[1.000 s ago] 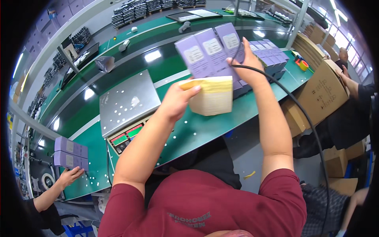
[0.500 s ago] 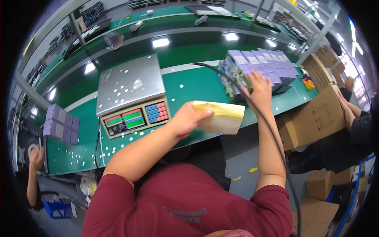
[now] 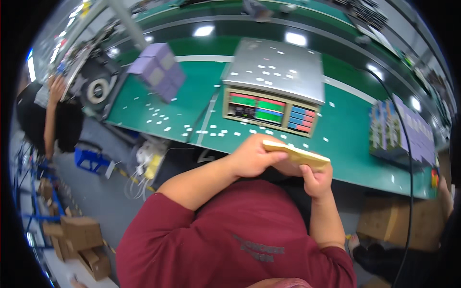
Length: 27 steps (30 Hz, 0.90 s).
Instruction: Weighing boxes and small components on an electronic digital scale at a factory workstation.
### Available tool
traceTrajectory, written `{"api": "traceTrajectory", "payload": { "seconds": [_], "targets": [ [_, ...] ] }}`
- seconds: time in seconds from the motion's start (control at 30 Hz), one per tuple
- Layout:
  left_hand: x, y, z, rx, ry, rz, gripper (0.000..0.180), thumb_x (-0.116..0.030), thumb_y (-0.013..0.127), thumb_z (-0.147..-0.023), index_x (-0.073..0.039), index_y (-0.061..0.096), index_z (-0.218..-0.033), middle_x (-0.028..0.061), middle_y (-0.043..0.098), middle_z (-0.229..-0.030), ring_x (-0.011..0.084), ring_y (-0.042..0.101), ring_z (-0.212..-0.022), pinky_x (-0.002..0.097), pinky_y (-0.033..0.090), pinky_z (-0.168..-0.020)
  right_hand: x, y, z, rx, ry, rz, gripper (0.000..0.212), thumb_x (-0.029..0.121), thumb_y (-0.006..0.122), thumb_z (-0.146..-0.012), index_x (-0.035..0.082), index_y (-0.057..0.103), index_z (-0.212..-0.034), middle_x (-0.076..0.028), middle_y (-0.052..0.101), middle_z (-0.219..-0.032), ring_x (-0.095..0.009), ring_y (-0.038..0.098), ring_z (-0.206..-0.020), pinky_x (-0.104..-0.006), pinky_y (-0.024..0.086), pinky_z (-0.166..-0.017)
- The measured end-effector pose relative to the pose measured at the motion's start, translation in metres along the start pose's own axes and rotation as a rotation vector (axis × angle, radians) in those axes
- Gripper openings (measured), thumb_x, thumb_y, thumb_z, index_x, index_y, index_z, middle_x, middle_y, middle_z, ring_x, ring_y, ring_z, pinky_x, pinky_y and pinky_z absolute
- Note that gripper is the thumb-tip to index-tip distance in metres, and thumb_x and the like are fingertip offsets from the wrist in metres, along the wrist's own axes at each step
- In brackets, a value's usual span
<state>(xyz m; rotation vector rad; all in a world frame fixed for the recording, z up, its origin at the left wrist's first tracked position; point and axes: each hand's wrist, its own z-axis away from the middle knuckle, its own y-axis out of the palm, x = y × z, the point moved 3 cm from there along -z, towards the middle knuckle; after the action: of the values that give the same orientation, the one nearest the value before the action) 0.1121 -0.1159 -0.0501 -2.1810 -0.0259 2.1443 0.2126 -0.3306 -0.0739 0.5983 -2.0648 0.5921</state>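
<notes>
My left hand point(image 3: 254, 156) grips the left end of a yellow sheet of paper point(image 3: 305, 156), thumb on top. At the other end my right hand point(image 3: 317, 180) pinches it, thumb against its near side. The sheet is held in front of my body at the table's near edge, seen almost edge-on, so its face is hardly visible. Just beyond it stands a counting scale point(image 3: 271, 115) with a flat metal platform and a keypad. Small white pieces, perhaps stickers, dot the platform and the green table point(image 3: 348, 129).
Purple boxes point(image 3: 158, 72) stand at the table's left, and a row of purple boxes point(image 3: 408, 132) at its right. A black cable point(image 3: 409, 182) hangs down on the right. Another person's hand point(image 3: 56, 89) is at far left. Cardboard boxes point(image 3: 81, 234) sit at lower left.
My view has turned left. My right hand has left the purple boxes and now holds the yellow sheet together with my left. The sheet is tilted closer to edge-on.
</notes>
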Motion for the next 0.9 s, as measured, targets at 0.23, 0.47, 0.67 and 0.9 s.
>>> {"api": "traceTrajectory", "payload": {
  "seconds": [0.23,0.47,0.67,0.9],
  "targets": [
    [-0.097,-0.138,0.056,-0.593,0.292,-0.934,0.057,-0.031,0.078,-0.093,-0.003,0.061,-0.14,0.0188,0.066,-0.139,0.0342,0.064,-0.125,0.0422,0.05,-0.108,-0.034,0.027,0.007,0.156,0.327,-0.233,0.022,0.004,0.069,-0.095,-0.004,0.07,-0.116,-0.006,0.076,-0.104,-0.016,0.069,-0.094,-0.0302,0.055,-0.085],
    [-0.121,-0.366,0.058,-1.034,-0.479,-1.588,0.089,-0.067,0.073,-0.087,0.005,0.061,-0.137,0.0301,0.063,-0.139,0.0402,0.06,-0.133,0.0464,0.048,-0.111,-0.037,0.035,-0.009,0.192,0.35,-0.256,0.025,0.008,0.069,-0.096,-0.005,0.072,-0.117,-0.008,0.076,-0.112,-0.016,0.069,-0.103,-0.0306,0.053,-0.092],
    [-0.132,-0.374,0.037,-0.675,-0.628,-1.425,0.089,-0.064,0.075,-0.086,0.006,0.059,-0.14,0.0297,0.069,-0.128,0.0421,0.067,-0.122,0.0457,0.053,-0.104,-0.033,0.037,-0.011,0.264,0.385,-0.233,0.023,0.009,0.071,-0.095,-0.005,0.073,-0.113,-0.007,0.076,-0.106,-0.015,0.068,-0.096,-0.0302,0.053,-0.085],
    [-0.247,-0.252,-0.027,-0.52,-0.057,-1.531,0.073,-0.04,0.082,-0.085,0.002,0.06,-0.141,0.0234,0.071,-0.129,0.0414,0.067,-0.121,0.0452,0.052,-0.104,-0.023,0.036,-0.021,0.354,0.256,-0.008,0.018,0.01,0.071,-0.093,0.0,0.076,-0.107,-0.013,0.072,-0.091,-0.025,0.068,-0.081,-0.0355,0.053,-0.076]
  ]
}}
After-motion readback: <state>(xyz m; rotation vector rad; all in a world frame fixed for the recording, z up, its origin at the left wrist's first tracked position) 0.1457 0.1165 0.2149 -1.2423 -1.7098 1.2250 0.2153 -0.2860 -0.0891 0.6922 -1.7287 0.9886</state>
